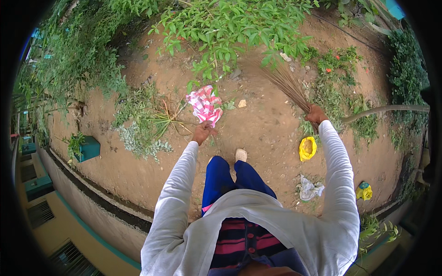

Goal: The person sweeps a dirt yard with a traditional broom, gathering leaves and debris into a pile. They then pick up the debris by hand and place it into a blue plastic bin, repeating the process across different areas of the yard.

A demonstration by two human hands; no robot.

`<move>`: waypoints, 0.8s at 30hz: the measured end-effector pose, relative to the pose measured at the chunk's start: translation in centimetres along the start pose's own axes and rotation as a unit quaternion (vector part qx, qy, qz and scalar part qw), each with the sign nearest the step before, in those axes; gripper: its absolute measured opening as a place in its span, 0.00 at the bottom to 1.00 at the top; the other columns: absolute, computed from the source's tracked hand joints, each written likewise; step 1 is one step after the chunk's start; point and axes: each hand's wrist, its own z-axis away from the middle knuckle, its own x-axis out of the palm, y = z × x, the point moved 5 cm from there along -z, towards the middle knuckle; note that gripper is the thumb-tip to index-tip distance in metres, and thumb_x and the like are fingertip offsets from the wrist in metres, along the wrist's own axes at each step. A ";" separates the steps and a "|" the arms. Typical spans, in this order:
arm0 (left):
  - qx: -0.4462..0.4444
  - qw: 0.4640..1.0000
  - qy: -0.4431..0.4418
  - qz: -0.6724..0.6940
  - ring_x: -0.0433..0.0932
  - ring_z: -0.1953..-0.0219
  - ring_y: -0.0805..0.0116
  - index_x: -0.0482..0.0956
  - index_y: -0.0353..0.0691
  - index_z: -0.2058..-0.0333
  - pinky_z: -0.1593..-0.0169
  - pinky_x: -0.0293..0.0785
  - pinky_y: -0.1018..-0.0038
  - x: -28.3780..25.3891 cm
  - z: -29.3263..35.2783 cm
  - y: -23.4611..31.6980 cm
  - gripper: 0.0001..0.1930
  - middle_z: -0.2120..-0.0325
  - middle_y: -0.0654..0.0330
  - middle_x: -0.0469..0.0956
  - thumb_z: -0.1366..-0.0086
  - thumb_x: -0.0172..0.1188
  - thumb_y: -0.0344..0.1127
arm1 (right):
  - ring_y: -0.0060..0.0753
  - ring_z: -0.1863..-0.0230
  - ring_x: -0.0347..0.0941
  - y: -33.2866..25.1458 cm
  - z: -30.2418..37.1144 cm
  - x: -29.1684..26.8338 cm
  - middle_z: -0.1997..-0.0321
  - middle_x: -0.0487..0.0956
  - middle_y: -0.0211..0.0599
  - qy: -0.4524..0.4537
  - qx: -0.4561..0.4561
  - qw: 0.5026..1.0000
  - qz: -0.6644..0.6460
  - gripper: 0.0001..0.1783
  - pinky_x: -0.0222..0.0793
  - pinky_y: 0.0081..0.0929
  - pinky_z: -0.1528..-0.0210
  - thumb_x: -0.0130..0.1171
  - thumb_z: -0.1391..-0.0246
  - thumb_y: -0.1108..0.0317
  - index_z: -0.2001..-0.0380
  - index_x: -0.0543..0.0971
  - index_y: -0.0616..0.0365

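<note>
You stood on bare earth with a cloth in one hand and a twig broom in the other.

Your left hand [203,132] was pinched on the lower corner of a pink-and-white checked cloth [204,105], which hung out over the soil in front of you. Your right hand [316,115] was closed round the bound end of the twig broom [286,83], its bristles fanning up and left toward the leafy bush [230,27]. Judging by the ground, the clearing looked only partly done: a yellow bag [307,148], a clear plastic wrapper [309,187] and another yellow scrap [363,191] lay to your right, with small bits near the bush. Open dirt lay ahead between your hands; a low wall edge [110,202] dropped away on your left, and plants crowded the far side.
</note>
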 end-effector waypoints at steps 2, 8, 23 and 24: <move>0.013 0.999 -0.014 0.032 0.76 0.67 0.70 0.74 0.40 0.51 0.69 0.76 0.72 1.9 -2.7 1.2 0.17 0.66 0.62 0.76 0.40 0.54 0.28 | 0.51 0.51 0.74 0.1 -1.7 2.5 0.52 0.76 0.55 -0.002 0.033 0.998 -0.046 0.47 0.71 0.35 0.50 0.65 0.70 0.67 0.39 0.62 0.59; -0.135 0.987 -0.052 0.072 0.74 0.64 0.71 0.71 0.40 0.47 0.61 0.73 0.71 5.4 -7.7 3.3 0.20 0.62 0.62 0.76 0.39 0.56 0.34 | 0.39 0.54 0.75 -4.5 0.4 4.5 0.52 0.77 0.48 -0.074 0.010 0.946 -0.317 0.44 0.70 0.30 0.51 0.65 0.69 0.67 0.42 0.66 0.64; -0.231 0.894 -0.116 0.365 0.74 0.65 0.66 0.76 0.46 0.63 0.63 0.72 0.58 32.8 -25.7 18.7 0.18 0.69 0.65 0.75 0.49 0.69 0.45 | 0.52 0.53 0.74 -7.3 -0.2 -0.7 0.57 0.77 0.59 0.027 -0.001 0.955 -0.295 0.55 0.68 0.33 0.50 0.65 0.68 0.65 0.35 0.51 0.62; -0.222 0.900 -0.085 0.365 0.75 0.65 0.66 0.76 0.45 0.63 0.64 0.72 0.59 33.6 -27.3 16.7 0.17 0.69 0.64 0.75 0.49 0.69 0.43 | 0.53 0.53 0.74 -6.6 -1.8 -0.2 0.57 0.77 0.60 0.010 0.001 0.957 -0.288 0.56 0.67 0.33 0.50 0.66 0.69 0.64 0.34 0.49 0.62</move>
